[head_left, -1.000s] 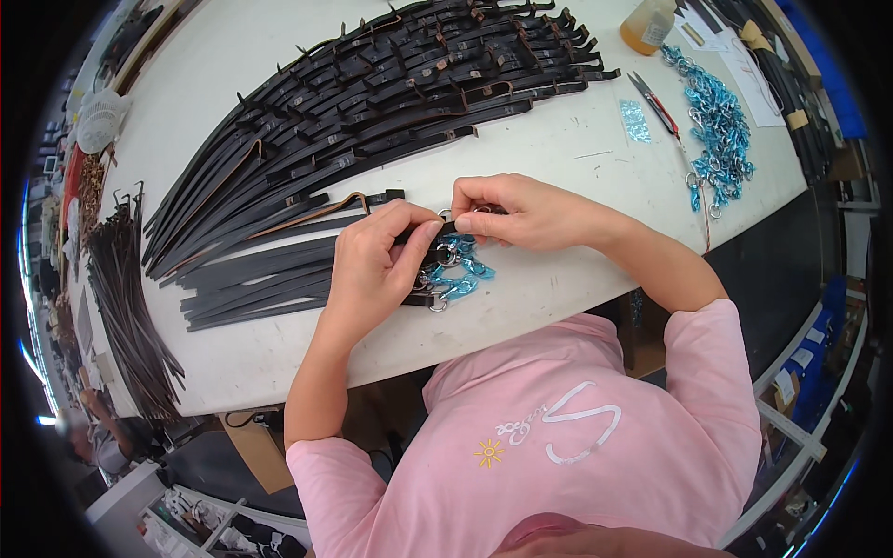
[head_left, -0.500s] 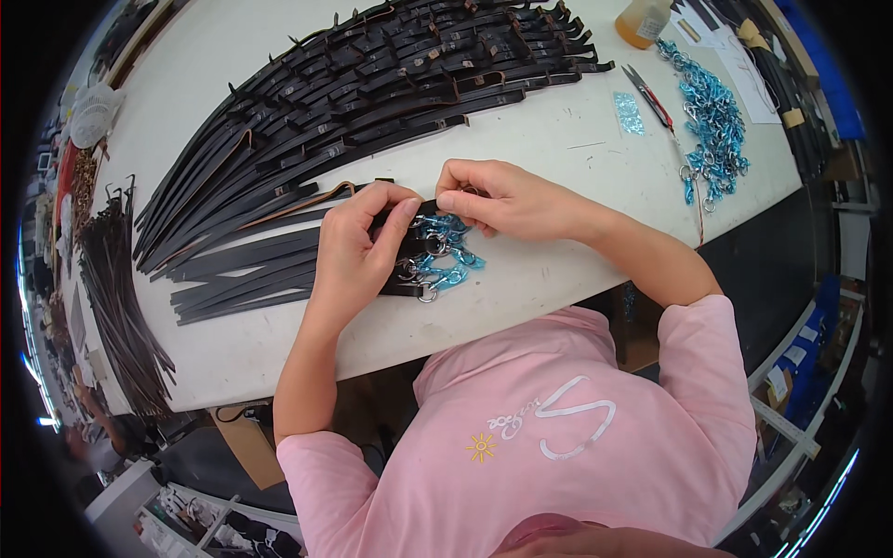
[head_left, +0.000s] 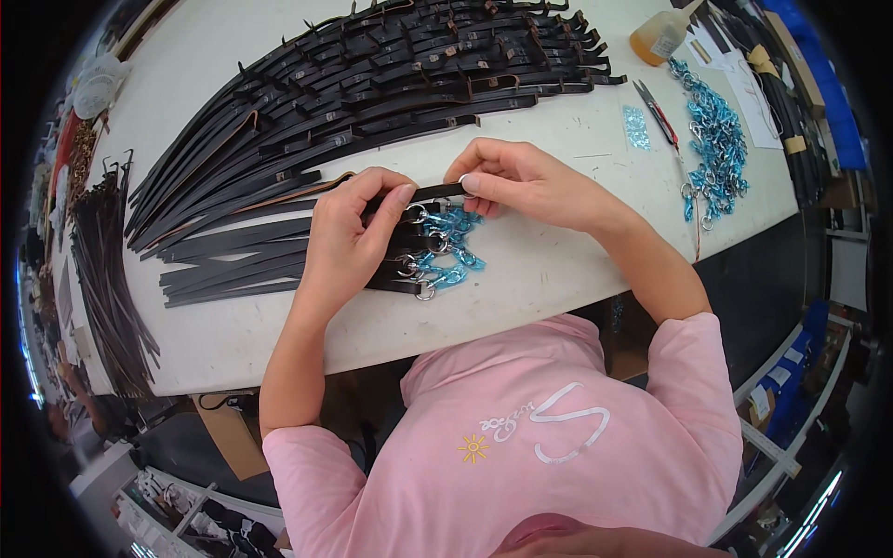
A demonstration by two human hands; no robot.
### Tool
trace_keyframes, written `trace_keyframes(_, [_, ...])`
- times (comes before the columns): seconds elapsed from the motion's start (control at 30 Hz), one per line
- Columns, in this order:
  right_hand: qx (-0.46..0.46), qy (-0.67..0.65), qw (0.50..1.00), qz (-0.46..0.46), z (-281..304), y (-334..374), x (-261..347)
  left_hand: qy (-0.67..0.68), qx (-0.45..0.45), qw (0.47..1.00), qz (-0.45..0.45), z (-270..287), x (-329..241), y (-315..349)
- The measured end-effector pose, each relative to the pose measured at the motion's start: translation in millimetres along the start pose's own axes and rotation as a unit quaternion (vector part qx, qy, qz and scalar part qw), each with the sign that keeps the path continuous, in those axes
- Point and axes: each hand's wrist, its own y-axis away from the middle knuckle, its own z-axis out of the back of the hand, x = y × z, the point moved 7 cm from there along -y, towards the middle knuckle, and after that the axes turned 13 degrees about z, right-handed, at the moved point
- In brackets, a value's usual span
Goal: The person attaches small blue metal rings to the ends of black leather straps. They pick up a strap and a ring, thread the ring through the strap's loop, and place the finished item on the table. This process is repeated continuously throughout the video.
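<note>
My left hand (head_left: 346,244) pinches a black leather strap (head_left: 437,192) between thumb and fingers, just above the white table (head_left: 521,270). At the strap's right end, my right hand (head_left: 526,186) grips it with thumb and bent fingers; a small silvery ring shape shows by the thumb, partly covered. Below both hands lie several metal snap hooks with rings in blue film (head_left: 453,223), at the ends of flat black straps (head_left: 237,270). Part of those straps is hidden by my left hand.
A wide fan of black straps (head_left: 372,84) covers the far table. Thin dark straps (head_left: 107,270) hang over the left edge. At right are a pile of blue-wrapped hooks (head_left: 716,139), red-handled snips (head_left: 660,116), a blue plastic sheet (head_left: 636,128) and a bottle of amber liquid (head_left: 659,39).
My right hand has moved slightly right and up, away from the left, so a length of strap now shows between them. The whole view has shifted a little.
</note>
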Motion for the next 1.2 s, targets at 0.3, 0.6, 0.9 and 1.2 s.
trace_keyframes(0.3, [-0.002, -0.023, 0.999, 0.023, 6.4, -3.0, -0.6, -0.06, -0.045, 0.996, -0.046, 4.2, -8.1, 1.6])
trace_keyframes(0.6, [-0.007, -0.005, 1.0, 0.02, 8.1, -3.7, -4.3, -0.07, -0.058, 0.995, -0.033, 3.7, -10.4, 2.7])
trace_keyframes(0.9, [-0.011, 0.006, 1.0, 0.023, 7.7, -1.9, -1.7, -0.034, -0.041, 0.999, 0.003, 2.1, -1.3, 0.2])
trace_keyframes(1.2, [-0.011, 0.013, 0.999, 0.03, 7.7, -1.9, -1.9, -0.041, -0.052, 0.998, -0.019, 1.5, -3.3, 0.9])
